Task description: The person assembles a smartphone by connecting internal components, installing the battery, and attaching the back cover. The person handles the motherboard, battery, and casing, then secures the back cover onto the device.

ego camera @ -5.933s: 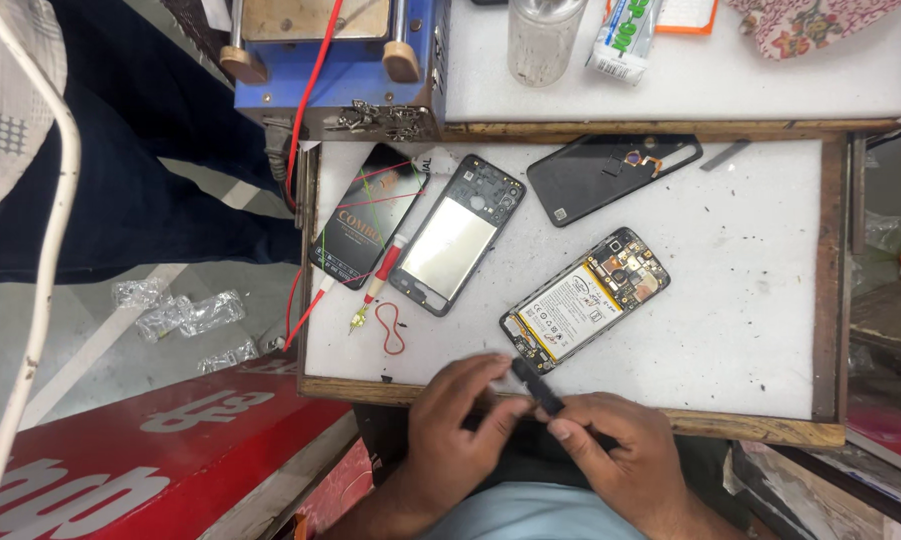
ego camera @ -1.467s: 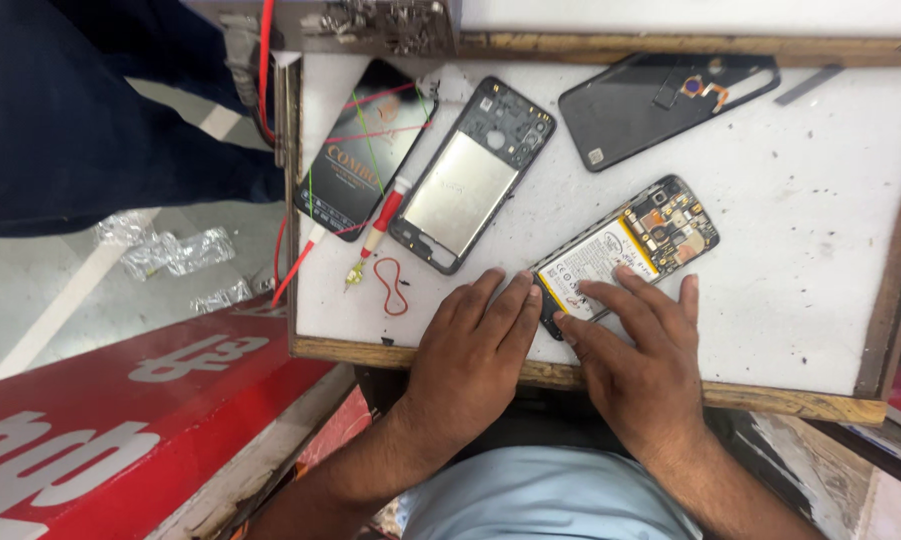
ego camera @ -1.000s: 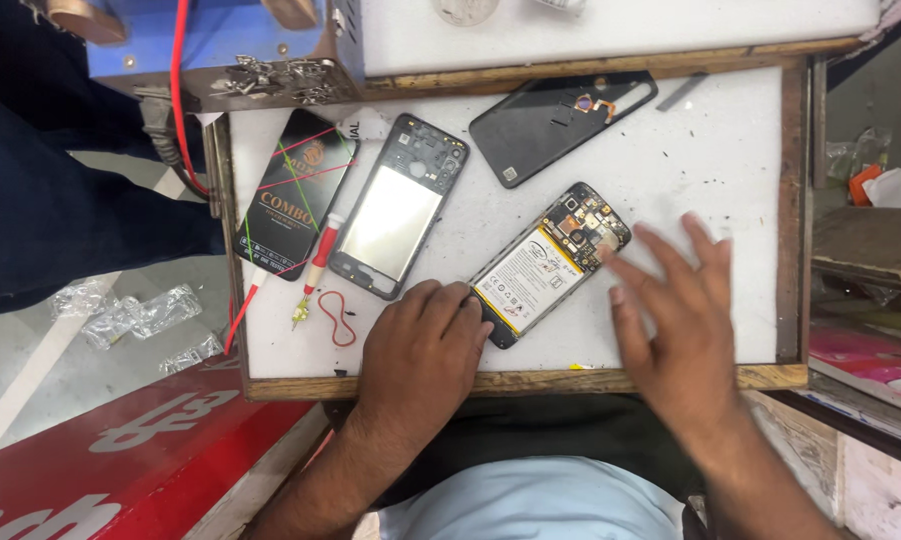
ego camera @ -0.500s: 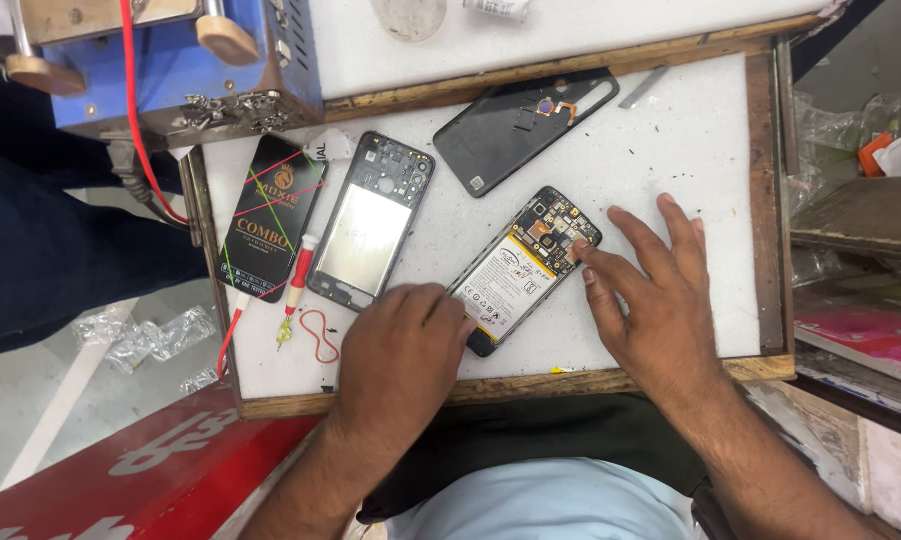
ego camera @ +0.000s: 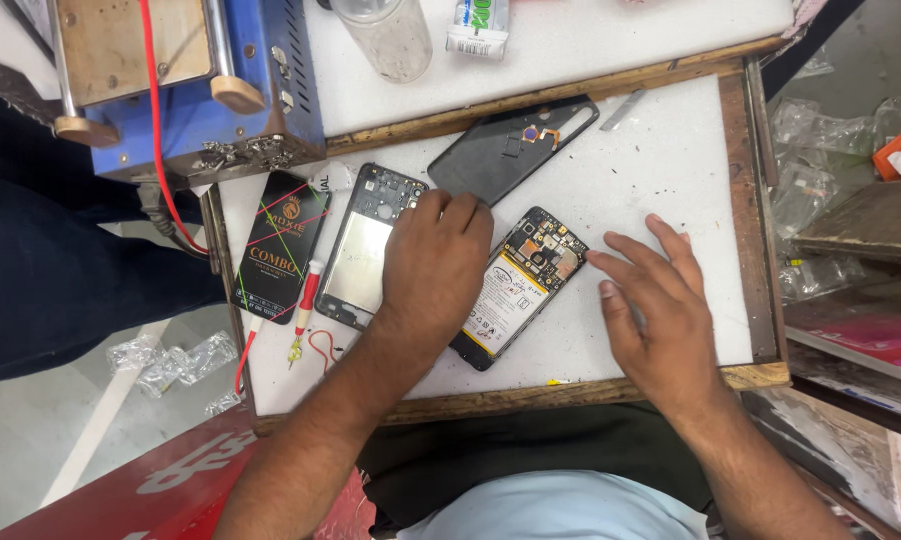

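Opened phone, with its battery and circuit board showing, lies tilted near the middle of the white work mat, between our two hands. Our left hand rests palm down just to the left of it, the fingers held together and bent a little; the fingertips reach the lower edge of the black back cover, and the hand lies partly over the right side of the grey middle frame. We cannot tell if this hand grips anything under it. Our right hand lies flat on the mat to the right of the phone, fingers spread and holding nothing; its index fingertip is just beside the phone's upper corner. Left of the frame we see a black screen package with coloured lines, and beside it a red-handled screwdriver. Above the mat stand a blue machine and a clear plastic bottle.
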